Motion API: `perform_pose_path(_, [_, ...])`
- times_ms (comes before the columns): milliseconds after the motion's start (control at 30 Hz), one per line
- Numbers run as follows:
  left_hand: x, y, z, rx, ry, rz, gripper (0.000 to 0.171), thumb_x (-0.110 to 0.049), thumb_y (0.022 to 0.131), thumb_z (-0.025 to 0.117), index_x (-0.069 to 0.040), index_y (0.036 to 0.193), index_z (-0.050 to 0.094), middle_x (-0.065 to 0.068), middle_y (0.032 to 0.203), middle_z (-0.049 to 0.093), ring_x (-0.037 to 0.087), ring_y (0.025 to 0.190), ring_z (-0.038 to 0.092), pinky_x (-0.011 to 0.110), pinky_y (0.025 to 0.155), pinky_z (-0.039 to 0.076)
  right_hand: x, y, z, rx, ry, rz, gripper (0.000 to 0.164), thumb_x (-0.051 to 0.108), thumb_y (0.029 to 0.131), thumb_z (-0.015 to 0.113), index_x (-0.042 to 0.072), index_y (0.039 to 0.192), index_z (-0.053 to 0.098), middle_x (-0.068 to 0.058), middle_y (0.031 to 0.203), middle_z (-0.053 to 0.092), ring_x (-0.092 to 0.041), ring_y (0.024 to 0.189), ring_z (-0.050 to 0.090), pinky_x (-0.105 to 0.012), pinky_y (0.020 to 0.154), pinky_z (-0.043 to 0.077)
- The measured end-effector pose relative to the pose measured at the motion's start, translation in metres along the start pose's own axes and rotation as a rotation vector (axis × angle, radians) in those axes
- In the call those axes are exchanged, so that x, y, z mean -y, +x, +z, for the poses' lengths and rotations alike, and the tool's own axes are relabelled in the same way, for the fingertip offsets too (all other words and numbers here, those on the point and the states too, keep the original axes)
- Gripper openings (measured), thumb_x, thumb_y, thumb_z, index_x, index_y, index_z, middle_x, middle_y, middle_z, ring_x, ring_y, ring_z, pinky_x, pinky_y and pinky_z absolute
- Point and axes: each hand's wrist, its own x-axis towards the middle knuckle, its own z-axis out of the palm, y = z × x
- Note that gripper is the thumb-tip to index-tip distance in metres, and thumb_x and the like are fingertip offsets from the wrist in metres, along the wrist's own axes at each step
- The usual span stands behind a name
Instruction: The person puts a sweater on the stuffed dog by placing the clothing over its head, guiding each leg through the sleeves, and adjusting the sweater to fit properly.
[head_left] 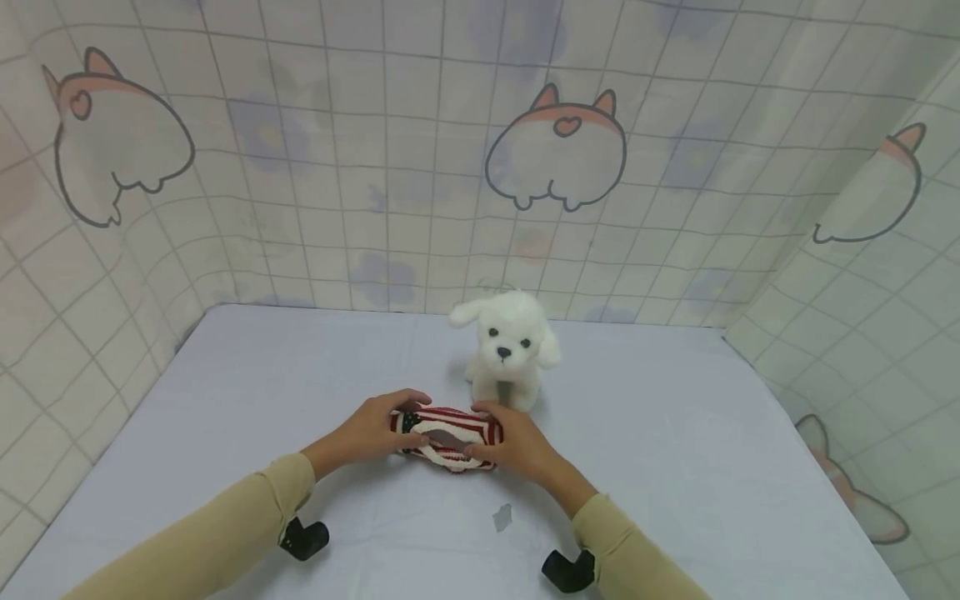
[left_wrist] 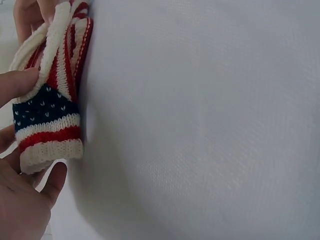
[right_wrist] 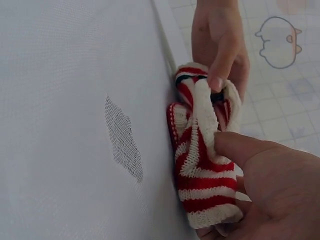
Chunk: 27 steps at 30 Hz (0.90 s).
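A small knitted sweater [head_left: 448, 427] with red and white stripes and a navy, white-flecked patch [left_wrist: 46, 107] is stretched sideways between two hands, low over the white-covered table. My left hand [head_left: 375, 427] grips the end with the navy patch, its thumb on the white ribbed edge of the opening. At the striped end, my right hand [head_left: 519, 442] pinches the same edge, thumb on top and fingers behind the knit [right_wrist: 207, 185]. The opening faces up toward me, spread between both thumbs. Just behind the sweater stands a white plush dog [head_left: 512, 346], facing me.
A grey diamond-shaped mesh patch [head_left: 502, 518] shows on the tablecloth [head_left: 637, 417] in front of my right hand. Black devices [head_left: 306, 540] sit at both wrists. Behind and beside the table hangs a gridded curtain [head_left: 435, 167] with cartoon animal prints.
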Motion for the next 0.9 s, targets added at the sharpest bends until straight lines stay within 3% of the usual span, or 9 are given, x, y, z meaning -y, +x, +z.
perform_pose_path(200, [-0.008, 0.0, 0.003, -0.013, 0.009, 0.044, 0.044, -0.025, 0.083, 0.074, -0.02, 0.124, 0.06, 0.001, 0.117, 0.066, 0.017, 0.104, 0.06, 0.038, 0.088, 0.049, 0.002, -0.003, -0.001, -0.058, -0.069, 0.007, 0.047, 0.02, 0.082, 0.074, 0.007, 0.126, 0.061, -0.009, 0.116, 0.066, -0.018, 0.095, 0.058, -0.034, 0.08, 0.049])
perform_pose_path(367, [-0.021, 0.002, 0.005, -0.074, -0.004, 0.048, 0.036, -0.014, 0.083, 0.071, -0.023, 0.118, 0.064, -0.002, 0.115, 0.067, 0.014, 0.101, 0.059, 0.038, 0.09, 0.048, 0.005, -0.006, -0.004, -0.136, -0.118, 0.027, 0.033, 0.016, 0.08, 0.071, 0.008, 0.113, 0.068, -0.006, 0.103, 0.067, -0.016, 0.089, 0.054, -0.032, 0.078, 0.047])
perform_pose_path(567, [-0.031, 0.005, 0.005, -0.115, 0.009, 0.123, 0.034, -0.01, 0.082, 0.07, -0.02, 0.114, 0.066, -0.002, 0.112, 0.068, 0.012, 0.098, 0.06, 0.036, 0.087, 0.05, 0.008, -0.014, -0.011, -0.255, -0.12, 0.024, 0.018, 0.015, 0.08, 0.073, 0.01, 0.097, 0.068, -0.003, 0.093, 0.064, -0.014, 0.084, 0.053, -0.03, 0.074, 0.045])
perform_pose_path(900, [-0.055, 0.017, 0.004, -0.17, -0.024, 0.2, 0.03, -0.007, 0.079, 0.073, -0.018, 0.106, 0.066, -0.003, 0.103, 0.068, 0.011, 0.09, 0.059, 0.03, 0.08, 0.05, 0.016, -0.024, -0.024, -0.421, -0.105, -0.049, 0.02, 0.015, 0.078, 0.078, 0.013, 0.09, 0.062, 0.0, 0.085, 0.059, -0.012, 0.078, 0.049, -0.025, 0.066, 0.041])
